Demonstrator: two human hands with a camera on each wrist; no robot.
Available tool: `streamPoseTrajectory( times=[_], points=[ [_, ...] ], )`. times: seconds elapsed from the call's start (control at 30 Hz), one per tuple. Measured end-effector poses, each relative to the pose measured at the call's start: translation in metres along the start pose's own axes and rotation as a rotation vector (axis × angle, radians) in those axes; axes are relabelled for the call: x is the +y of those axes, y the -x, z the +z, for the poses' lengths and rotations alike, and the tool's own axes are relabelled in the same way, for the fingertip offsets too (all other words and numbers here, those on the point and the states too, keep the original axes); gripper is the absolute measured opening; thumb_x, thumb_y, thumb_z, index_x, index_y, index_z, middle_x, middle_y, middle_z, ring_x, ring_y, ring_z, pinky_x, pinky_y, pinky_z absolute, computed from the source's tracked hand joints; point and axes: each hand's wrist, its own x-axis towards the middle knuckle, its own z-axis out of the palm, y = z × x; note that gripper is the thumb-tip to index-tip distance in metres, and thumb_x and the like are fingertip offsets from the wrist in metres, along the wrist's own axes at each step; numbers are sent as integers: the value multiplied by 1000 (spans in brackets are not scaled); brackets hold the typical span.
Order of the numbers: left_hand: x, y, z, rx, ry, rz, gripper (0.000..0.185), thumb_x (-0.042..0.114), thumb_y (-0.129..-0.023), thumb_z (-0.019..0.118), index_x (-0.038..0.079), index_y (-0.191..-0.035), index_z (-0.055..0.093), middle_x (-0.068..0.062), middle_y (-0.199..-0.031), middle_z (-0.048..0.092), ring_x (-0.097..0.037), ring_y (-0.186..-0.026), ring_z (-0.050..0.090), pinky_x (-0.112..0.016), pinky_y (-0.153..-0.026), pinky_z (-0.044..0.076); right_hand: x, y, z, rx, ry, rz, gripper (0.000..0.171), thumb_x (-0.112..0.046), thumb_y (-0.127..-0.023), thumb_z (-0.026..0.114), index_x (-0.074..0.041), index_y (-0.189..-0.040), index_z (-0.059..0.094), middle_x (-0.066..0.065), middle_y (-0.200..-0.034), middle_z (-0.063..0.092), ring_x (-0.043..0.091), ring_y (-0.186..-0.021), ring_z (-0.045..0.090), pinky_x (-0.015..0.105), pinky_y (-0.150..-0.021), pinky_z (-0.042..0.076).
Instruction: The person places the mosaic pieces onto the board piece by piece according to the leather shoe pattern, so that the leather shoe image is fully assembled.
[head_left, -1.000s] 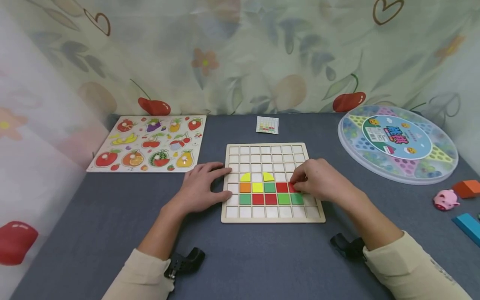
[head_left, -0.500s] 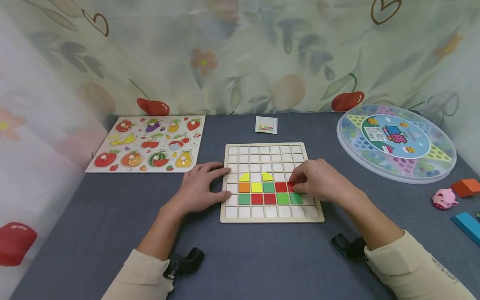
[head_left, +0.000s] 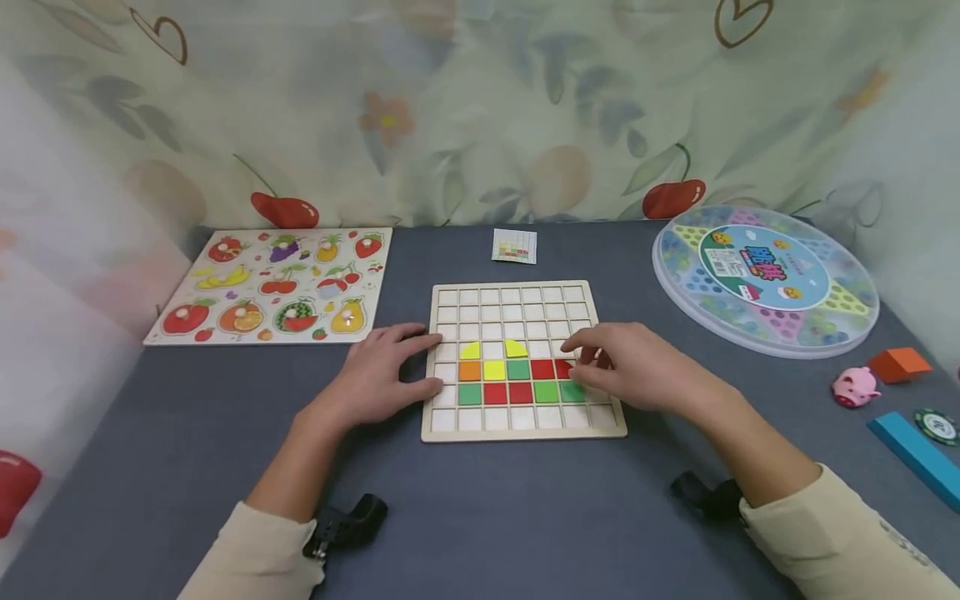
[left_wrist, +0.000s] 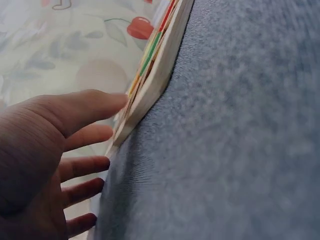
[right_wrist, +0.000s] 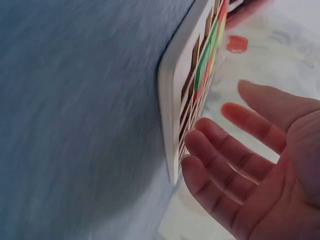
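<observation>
A wooden grid board (head_left: 525,436) lies on the dark table, its middle rows holding red, green, yellow and orange tiles. Two yellow quarter-round tiles sit above the square ones. My left hand (head_left: 378,375) rests at the board's left edge, thumb and fingers spread and fairly straight; the left wrist view shows the thumb by the board's rim (left_wrist: 155,82). Over the right side hovers my right hand (head_left: 637,367), thumb and index apart, beside a red tile (head_left: 562,368) partly hidden by the fingers. Nothing shows between the right fingers (right_wrist: 207,137) in the right wrist view.
Behind the board lies a small pattern card (head_left: 514,246). A fruit puzzle board (head_left: 258,292) is at back left. On the right are a round board-game case (head_left: 765,283), a pink pig toy (head_left: 855,387), an orange block (head_left: 900,365), a blue block (head_left: 918,458) and a chip (head_left: 937,427).
The right thumb and index, earlier together at the red tile, have parted and lifted off it, leaving it in its cell. The left hand stays at the board. The head view has shifted slightly right.
</observation>
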Motion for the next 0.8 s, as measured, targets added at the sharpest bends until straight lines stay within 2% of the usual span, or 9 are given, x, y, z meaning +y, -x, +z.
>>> streamPoseTrajectory(
  times=[0.17, 0.27, 0.4, 0.53, 0.67, 0.8],
  points=[
    [-2, 14, -12, -4, 2, 10, 66, 38, -96, 71, 17, -155, 50, -17, -162, 39, -42, -148, 35, -67, -116, 34, 15, 20, -11, 64, 26, 14, 38, -27, -99, 70, -9, -131, 69, 5, -111, 72, 20, -97, 66, 43, -86, 56],
    [-5, 24, -23, 17, -45, 12, 71, 42, -96, 70, 21, -159, 44, -16, -166, 33, -42, -152, 29, -69, -118, 28, 26, 33, -17, 132, 91, 28, 45, -32, -99, 70, -10, -138, 65, 12, -125, 67, 30, -113, 64, 53, -96, 53],
    [-10, 35, -39, 89, -181, 28, 80, 54, -97, 64, 26, -164, 32, -14, -172, 20, -44, -158, 14, -72, -121, 11, 38, 45, -21, 259, 256, 35, 67, -44, -97, 71, -13, -152, 51, 22, -148, 51, 44, -136, 47, 67, -108, 39],
    [-15, 45, -50, 152, -337, 40, 89, 69, -96, 52, 31, -168, 16, -11, -175, 6, -42, -160, 0, -72, -122, -2, 44, 52, -22, 351, 393, 62, 88, -58, -92, 69, -22, -164, 32, 23, -167, 24, 51, -153, 21, 74, -118, 18],
    [-20, 50, -53, 168, -404, 38, 93, 73, -96, 46, 30, -168, 6, -10, -176, -1, -40, -161, -7, -70, -122, -7, 45, 52, -22, 357, 426, 79, 96, -65, -92, 63, -26, -167, 18, 18, -174, 7, 48, -159, 3, 72, -122, 0],
    [-24, 50, -53, 173, -409, 42, 94, 72, -97, 45, 26, -168, 6, -10, -176, -4, -40, -161, -8, -69, -122, -7, 42, 50, -20, 330, 413, 92, 97, -67, -93, 59, -26, -168, 14, 17, -175, 2, 46, -160, -2, 71, -122, -5]
  ],
)
